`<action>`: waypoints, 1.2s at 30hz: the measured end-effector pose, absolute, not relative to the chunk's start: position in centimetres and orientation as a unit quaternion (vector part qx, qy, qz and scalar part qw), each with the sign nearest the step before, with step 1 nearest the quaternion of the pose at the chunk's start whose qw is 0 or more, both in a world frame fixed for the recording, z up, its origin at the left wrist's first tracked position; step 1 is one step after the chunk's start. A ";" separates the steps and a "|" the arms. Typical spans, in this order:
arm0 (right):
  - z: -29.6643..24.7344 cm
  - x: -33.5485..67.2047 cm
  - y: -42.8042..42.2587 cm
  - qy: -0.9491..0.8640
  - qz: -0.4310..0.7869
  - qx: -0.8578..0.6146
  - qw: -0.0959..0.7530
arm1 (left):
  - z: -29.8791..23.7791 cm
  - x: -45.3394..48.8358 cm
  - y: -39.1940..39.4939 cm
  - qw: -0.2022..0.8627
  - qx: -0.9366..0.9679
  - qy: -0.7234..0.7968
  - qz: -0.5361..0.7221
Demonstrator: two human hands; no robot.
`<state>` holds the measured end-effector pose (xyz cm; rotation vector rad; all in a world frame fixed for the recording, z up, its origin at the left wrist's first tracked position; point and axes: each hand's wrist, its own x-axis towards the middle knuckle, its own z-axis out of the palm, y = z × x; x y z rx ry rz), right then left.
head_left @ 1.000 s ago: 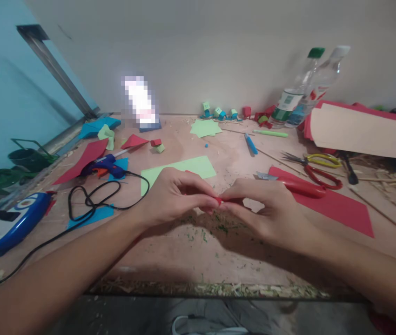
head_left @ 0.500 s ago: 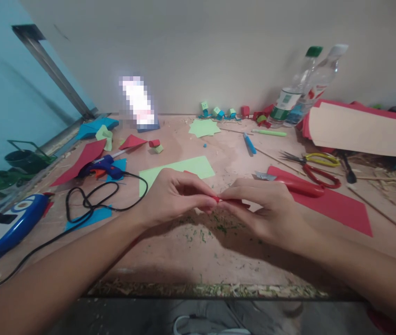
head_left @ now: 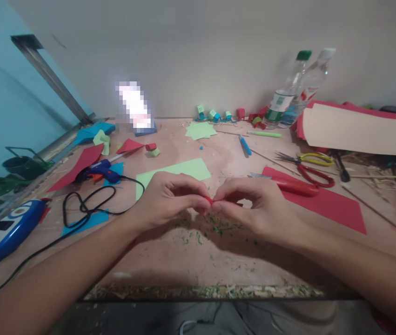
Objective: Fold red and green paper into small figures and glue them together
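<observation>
Between the fingertips of both hands sits a small piece of red paper (head_left: pixel 211 201), mostly hidden by the fingers. My left hand (head_left: pixel 173 197) pinches it from the left with thumb and forefinger. From the other side, my right hand (head_left: pixel 253 204) pinches it too, thumb under the forefinger. Behind the left hand lies a light green sheet (head_left: pixel 191 170). A red-handled cutter (head_left: pixel 295 186) with a bare blade rests on a red sheet (head_left: pixel 340 211), just right of my right hand. Green scraps (head_left: pixel 218 230) are strewn on the wooden table below the fingers.
Left are a glue gun (head_left: pixel 103 171) with a looping black cord (head_left: pixel 79 228) and a blue-white tape dispenser (head_left: pixel 12 232). Scissors (head_left: pixel 309 167), two bottles (head_left: pixel 279 104) and a paper stack (head_left: pixel 361 128) stand right. Small paper figures (head_left: pixel 213 115) line the wall beside a blurred phone (head_left: pixel 135 107).
My right thumb and forefinger have drawn closer together at the red piece, and a gap now shows inside that hand. The whole view has shifted slightly.
</observation>
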<state>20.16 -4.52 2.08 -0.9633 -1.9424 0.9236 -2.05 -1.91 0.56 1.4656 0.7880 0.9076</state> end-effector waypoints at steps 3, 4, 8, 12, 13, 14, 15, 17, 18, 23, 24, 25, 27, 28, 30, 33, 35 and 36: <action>2.1 20.2 -4.7 -0.771 0.348 -0.355 0.399 | 0.7 -1.9 -2.0 0.577 0.628 0.339 0.396; 2.1 20.2 -4.8 -0.773 0.342 -0.347 0.406 | 0.7 -1.8 -2.0 0.579 0.626 0.337 0.400; 2.0 20.1 -5.1 -0.784 0.314 -0.327 0.425 | 0.6 -1.4 -2.1 0.600 0.604 0.329 0.410; 1.9 20.1 -5.1 -0.788 0.275 -0.328 0.443 | 0.1 -0.9 -2.4 0.597 0.570 0.324 0.462; 1.9 20.1 -5.1 -0.789 0.267 -0.330 0.444 | 0.0 -0.9 -2.4 0.587 0.572 0.327 0.471; 1.9 20.1 -5.1 -0.790 0.259 -0.331 0.446 | -0.1 -0.8 -2.5 0.575 0.575 0.335 0.476; 1.9 20.1 -5.1 -0.792 0.251 -0.331 0.448 | -0.2 -0.8 -2.5 0.564 0.579 0.345 0.478; 1.8 20.2 -5.1 -0.795 0.233 -0.334 0.449 | -0.2 -0.7 -2.6 0.546 0.579 0.363 0.484; 1.8 20.2 -5.1 -0.797 0.224 -0.340 0.447 | -0.2 -0.7 -2.6 0.540 0.579 0.367 0.488; 1.4 20.2 -5.0 -0.798 0.190 -0.363 0.443 | -0.2 -0.4 -2.8 0.502 0.600 0.355 0.512; 1.3 20.2 -5.0 -0.797 0.191 -0.360 0.446 | -0.3 -0.3 -2.9 0.487 0.609 0.354 0.517; 1.3 20.2 -5.0 -0.797 0.196 -0.355 0.448 | -0.3 -0.3 -3.0 0.470 0.619 0.354 0.521; 1.2 20.1 -5.0 -0.797 0.212 -0.347 0.446 | -0.5 -0.3 -3.2 0.438 0.638 0.350 0.528; 1.2 20.1 -5.0 -0.798 0.220 -0.345 0.443 | -0.5 -0.3 -3.2 0.426 0.644 0.347 0.532; 1.4 20.0 -5.1 -0.799 0.234 -0.341 0.437 | -0.6 -0.4 -3.2 0.418 0.650 0.343 0.533; 1.6 20.0 -5.1 -0.801 0.245 -0.334 0.433 | -0.6 -0.6 -2.9 0.422 0.653 0.339 0.530; 1.7 20.1 -5.0 -0.804 0.246 -0.329 0.429 | -0.5 -0.7 -2.8 0.421 0.653 0.337 0.532; 1.8 20.2 -4.9 -0.806 0.245 -0.329 0.426 | -0.6 -0.7 -2.7 0.418 0.653 0.337 0.534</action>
